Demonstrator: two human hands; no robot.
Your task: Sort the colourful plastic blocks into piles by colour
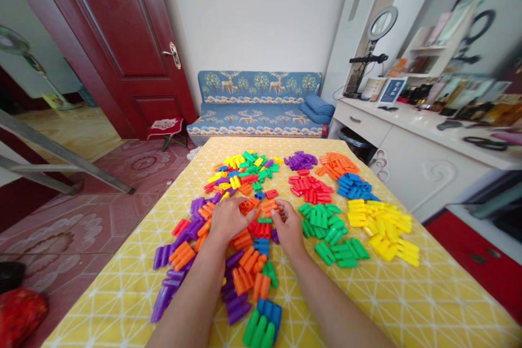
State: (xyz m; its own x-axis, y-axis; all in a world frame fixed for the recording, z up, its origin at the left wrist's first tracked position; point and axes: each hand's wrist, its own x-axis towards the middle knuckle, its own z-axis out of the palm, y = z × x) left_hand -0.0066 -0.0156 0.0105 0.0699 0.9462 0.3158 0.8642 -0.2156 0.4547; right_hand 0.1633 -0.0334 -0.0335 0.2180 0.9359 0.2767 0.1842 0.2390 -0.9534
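My right hand point(289, 228) pinches an orange plastic building block point(269, 206) of joined bullet-shaped tubes between thumb and fingers. Beside it, over the mixed pile, my left hand point(228, 220) has its fingers curled around another orange block point(246, 206), whose round tube ends face me; its fingertips are partly hidden. Under and between the hands lie red blocks point(261, 230) and a blue block point(261, 247). Purple blocks point(173, 277) and more orange blocks point(182, 254) are spread around my left forearm.
On the right of the yellow patterned tablecloth point(326, 304) lie single-colour heaps: purple point(300, 160), orange point(337, 164), red point(310, 189), blue point(354, 187), green point(326, 217) and yellow point(381, 225). A mixed heap point(259, 166) is farther back. Beyond the table stands a blue sofa point(261, 114).
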